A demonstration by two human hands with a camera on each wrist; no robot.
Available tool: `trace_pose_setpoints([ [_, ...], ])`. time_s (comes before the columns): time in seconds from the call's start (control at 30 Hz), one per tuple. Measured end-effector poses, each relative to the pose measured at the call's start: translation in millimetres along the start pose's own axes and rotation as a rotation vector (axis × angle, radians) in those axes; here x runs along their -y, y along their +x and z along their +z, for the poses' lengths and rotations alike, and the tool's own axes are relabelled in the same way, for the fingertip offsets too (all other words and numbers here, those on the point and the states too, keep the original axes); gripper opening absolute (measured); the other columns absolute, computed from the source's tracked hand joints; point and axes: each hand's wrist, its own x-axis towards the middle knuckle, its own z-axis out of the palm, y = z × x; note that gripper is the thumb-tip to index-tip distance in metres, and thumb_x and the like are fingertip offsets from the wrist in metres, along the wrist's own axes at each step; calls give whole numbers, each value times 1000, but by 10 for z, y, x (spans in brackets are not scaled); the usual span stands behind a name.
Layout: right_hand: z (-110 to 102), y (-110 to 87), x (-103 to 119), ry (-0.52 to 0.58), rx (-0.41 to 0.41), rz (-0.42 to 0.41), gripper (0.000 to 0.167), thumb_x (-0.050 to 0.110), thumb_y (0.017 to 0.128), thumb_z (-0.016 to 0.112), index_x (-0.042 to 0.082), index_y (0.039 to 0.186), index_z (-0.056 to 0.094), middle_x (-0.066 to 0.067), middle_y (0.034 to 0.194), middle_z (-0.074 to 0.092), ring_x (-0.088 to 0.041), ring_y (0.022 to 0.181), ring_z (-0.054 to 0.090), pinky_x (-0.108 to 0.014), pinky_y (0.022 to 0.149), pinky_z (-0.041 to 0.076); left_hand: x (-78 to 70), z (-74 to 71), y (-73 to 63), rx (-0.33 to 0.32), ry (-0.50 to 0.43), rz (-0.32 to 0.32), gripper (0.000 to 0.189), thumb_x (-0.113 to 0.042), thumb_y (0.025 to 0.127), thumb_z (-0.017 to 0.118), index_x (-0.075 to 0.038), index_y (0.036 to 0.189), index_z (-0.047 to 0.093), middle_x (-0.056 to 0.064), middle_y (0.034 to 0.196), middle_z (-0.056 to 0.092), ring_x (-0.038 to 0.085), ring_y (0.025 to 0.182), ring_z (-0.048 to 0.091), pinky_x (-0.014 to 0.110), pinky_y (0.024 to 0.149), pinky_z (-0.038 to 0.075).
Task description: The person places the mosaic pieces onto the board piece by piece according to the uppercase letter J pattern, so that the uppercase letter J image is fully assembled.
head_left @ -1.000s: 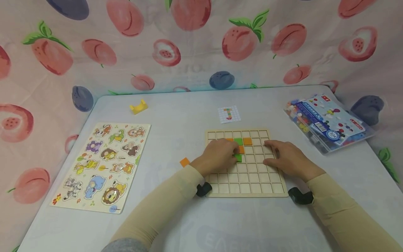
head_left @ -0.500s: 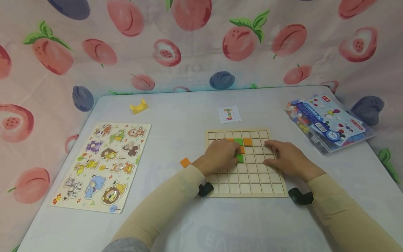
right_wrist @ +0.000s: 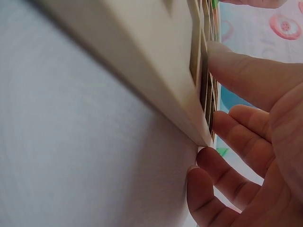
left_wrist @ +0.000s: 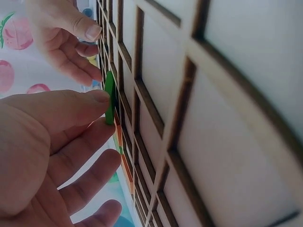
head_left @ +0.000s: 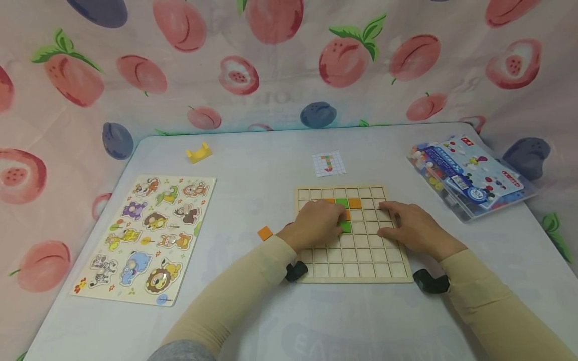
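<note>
A wooden grid board lies flat on the table in front of me. Over its upper middle, my left hand pinches a green square tile between thumb and index finger, its other fingers spread loosely. The tile is right at the grid, below an orange tile in the same column. Along the row above sit a green tile and an orange tile, with more orange partly hidden by the left hand. My right hand rests at the board's right edge, thumb on the grid, lower fingers beside the rim.
A loose orange tile lies left of the board, by the left wrist. Behind the board is a small pattern card. An animal puzzle board lies left, a yellow piece further back, a clear plastic box at right.
The left hand has shifted very slightly to the right with the green tile. The right hand and the board stay where they were.
</note>
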Motion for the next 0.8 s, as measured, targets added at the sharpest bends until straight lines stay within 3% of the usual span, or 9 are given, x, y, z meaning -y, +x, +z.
trace_pose_setpoints([
  [0.23,0,-8,-17,-1,-15,-17,70,35,90,75,-2,144,48,-30,135,53,-50,123,46,-65,100,36,-13,-1,10,-2,-24,-4,15,-20,92,71,-20,107,73,-12,88,66,9,83,59,31,80,47],
  [0.8,-1,-5,-15,-1,-14,-18,71,35,90,75,-3,143,48,-31,135,53,-51,124,46,-65,101,35,-27,2,-1,-22,-24,2,16,-19,92,70,-20,107,73,-12,90,66,8,85,59,34,84,47],
])
